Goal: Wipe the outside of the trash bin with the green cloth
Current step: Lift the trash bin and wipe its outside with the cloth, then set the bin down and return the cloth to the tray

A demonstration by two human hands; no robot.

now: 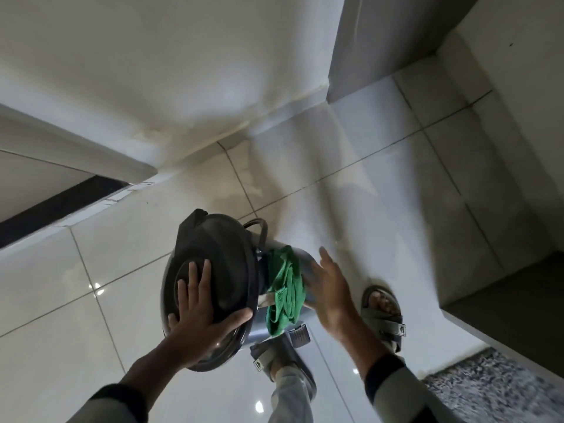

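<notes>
Green microfibre cloth (285, 288) hangs bunched against the outer wall of the pedal trash bin (305, 270), in the lower middle of the frame, and it seems to be draped there, perhaps caught under the edge of the black lid (225, 248); I cannot tell exactly what keeps it up. My left hand (198, 303) lies flat and spread wide on top of the lid, fingers open, thumb over the rim. I judge that it presses down so that the bin does not slide or turn on the glossy white floor tiles (91, 300) while I wipe. My right hand (331, 288) is open, fingers stretched, just beside the cloth on its right; it holds nothing, and whether the palm touches the bin I cannot say. Probably it is about to take the cloth. The pedal (299, 332) shows below the cloth, near my left sandal (276, 355); my right sandal (386, 315) stands further right. A small emblem is on each sandal strap, but it is too small to read, and I see no writing on the bin.
</notes>
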